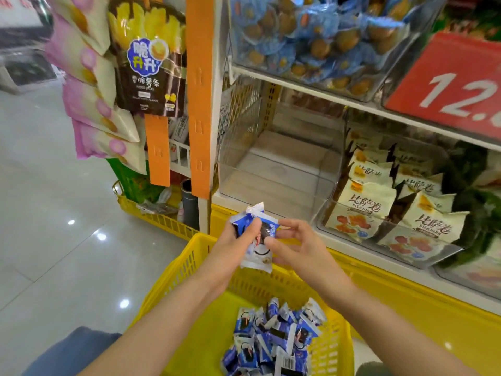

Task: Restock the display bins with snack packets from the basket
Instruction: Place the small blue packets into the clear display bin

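A yellow plastic basket [189,270] stands on the floor in front of me, with several blue-and-white snack packets [273,337] heaped at its bottom. Above its far rim, my left hand [233,240] grips a small stack of the same blue-and-white packets [257,256]. My right hand [295,245] pinches the right side of that stack with thumb and fingers. Straight behind the hands sits a clear display bin [273,169] on the lower shelf with nothing in it.
To the bin's right, a clear bin [393,234] holds cream-coloured packets. The upper shelf carries a bin of blue packets [311,36] and a red price sign [455,85]. Hanging snack bags [149,58] and an orange strip [200,104] are at left. Grey tile floor [54,213] lies left.
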{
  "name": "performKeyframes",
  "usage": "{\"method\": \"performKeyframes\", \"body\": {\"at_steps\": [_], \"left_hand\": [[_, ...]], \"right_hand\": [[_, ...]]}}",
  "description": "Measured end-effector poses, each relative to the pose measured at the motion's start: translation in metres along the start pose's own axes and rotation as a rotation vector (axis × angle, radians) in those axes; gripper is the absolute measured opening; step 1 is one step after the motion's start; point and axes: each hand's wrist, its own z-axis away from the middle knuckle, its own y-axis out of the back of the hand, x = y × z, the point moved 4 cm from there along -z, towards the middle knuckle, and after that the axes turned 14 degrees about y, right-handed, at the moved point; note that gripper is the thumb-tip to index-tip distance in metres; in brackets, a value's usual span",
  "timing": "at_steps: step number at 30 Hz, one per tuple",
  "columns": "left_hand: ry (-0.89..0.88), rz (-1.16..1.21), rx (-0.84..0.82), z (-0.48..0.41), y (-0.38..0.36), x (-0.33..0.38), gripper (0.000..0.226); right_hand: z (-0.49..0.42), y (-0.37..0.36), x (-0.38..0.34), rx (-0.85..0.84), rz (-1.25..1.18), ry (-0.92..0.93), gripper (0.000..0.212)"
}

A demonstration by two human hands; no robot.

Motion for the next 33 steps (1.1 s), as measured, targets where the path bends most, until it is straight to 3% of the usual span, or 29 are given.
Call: {"method": "performKeyframes", "body": {"at_steps": [2, 6, 10, 13, 17, 19, 22, 27, 30, 33], "left_hand": [[-0.016, -0.016, 0.076, -0.007, -0.001, 0.008, 0.044], [-0.025, 0.168, 0.102, -0.023, -0.001, 0.028, 0.028], [-0.101, 0.198, 0.127, -0.041, 0.005, 0.053, 0.029], [-0.187, 0.174, 0.205, -0.054, 0.018, 0.072, 0.028], [-0.252, 0.137, 0.282, -0.069, 0.037, 0.085, 0.022], [-0.268, 0.100, 0.285, -0.074, 0.043, 0.088, 0.022], [-0.269, 0.142, 0.282, -0.083, 0.051, 0.091, 0.029], [-0.262, 0.163, 0.284, -0.096, 0.064, 0.098, 0.032], [-0.246, 0.153, 0.286, -0.102, 0.069, 0.099, 0.033], [-0.239, 0.162, 0.264, -0.106, 0.070, 0.099, 0.032]], "right_hand": [[-0.010, -0.003, 0.000, 0.012, -0.008, -0.071, 0.050], [-0.037, -0.006, -0.004, 0.022, -0.122, -0.160, 0.051], [-0.066, -0.001, -0.027, 0.005, -0.128, -0.056, 0.025], [-0.099, 0.014, -0.040, 0.133, -0.135, 0.028, 0.023], [-0.165, 0.043, -0.037, 0.276, 0.224, 0.183, 0.024], [-0.205, 0.053, -0.020, 0.271, 0.395, 0.146, 0.027], [-0.260, 0.064, 0.010, 0.217, 0.506, 0.057, 0.017], [-0.327, 0.069, 0.042, 0.171, 0.757, 0.035, 0.028], [-0.352, 0.067, 0.053, 0.110, 0.865, -0.018, 0.047], [-0.368, 0.060, 0.056, 0.119, 0.881, 0.030, 0.040]]}}
